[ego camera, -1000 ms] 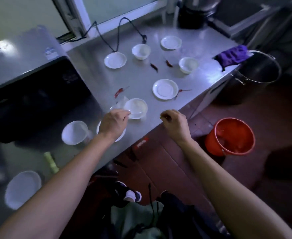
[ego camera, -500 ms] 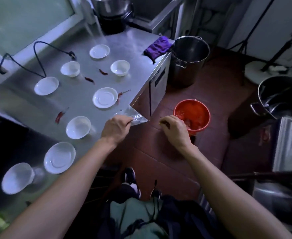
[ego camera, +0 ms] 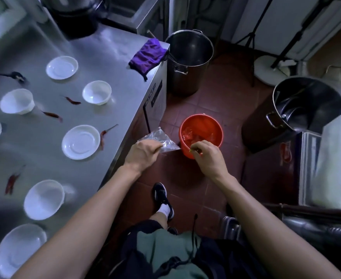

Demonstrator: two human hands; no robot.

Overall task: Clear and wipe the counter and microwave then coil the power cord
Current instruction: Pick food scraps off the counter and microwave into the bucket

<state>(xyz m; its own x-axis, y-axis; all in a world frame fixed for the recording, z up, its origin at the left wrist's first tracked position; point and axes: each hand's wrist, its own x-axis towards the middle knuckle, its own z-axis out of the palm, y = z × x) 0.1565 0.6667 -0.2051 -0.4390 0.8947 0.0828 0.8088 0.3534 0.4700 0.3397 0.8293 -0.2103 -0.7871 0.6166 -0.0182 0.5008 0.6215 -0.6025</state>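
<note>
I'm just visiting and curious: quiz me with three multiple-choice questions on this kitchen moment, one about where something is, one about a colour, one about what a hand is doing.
1. Where is the red bucket?
A. on the counter
B. on the tiled floor beside the counter
C. inside the steel pot

2. What colour is the cloth at the counter corner?
A. purple
B. yellow
C. white

3. What is the left hand doing?
A. lying flat on the counter
B. hanging with nothing in it
C. pinching a clear plastic bag

Answers: 1 B, the bucket stands on red floor tiles; 2 A, the cloth is plainly purple; 3 C, the bag sticks out from the hand's fingers.
</note>
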